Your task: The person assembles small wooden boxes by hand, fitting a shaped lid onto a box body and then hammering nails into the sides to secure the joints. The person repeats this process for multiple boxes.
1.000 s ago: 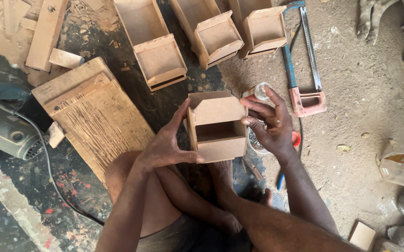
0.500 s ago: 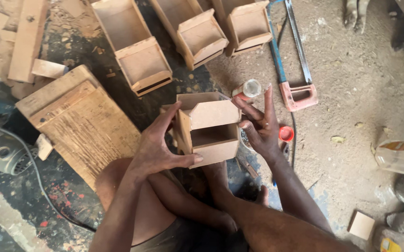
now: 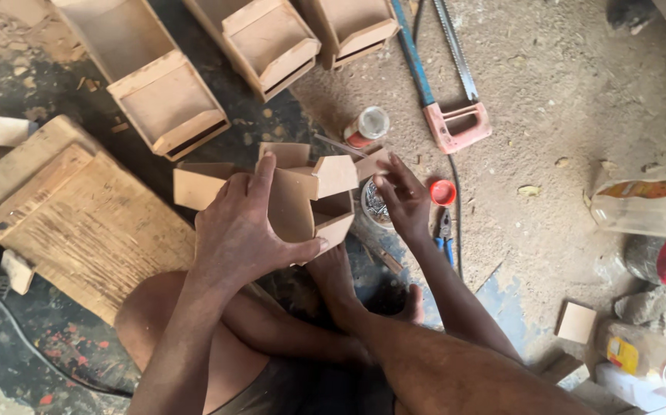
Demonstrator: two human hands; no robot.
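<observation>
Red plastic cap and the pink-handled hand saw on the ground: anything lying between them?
In the head view, only bare sandy ground separates the red plastic cap from the pink-handled hand saw; a thin black cable runs through that stretch.

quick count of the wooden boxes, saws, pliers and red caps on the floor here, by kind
wooden boxes: 4 (3 on the floor, 1 in the left hand, the box in hand)
hand saws: 1
pliers: 1
red caps: 1
total: 7
</observation>
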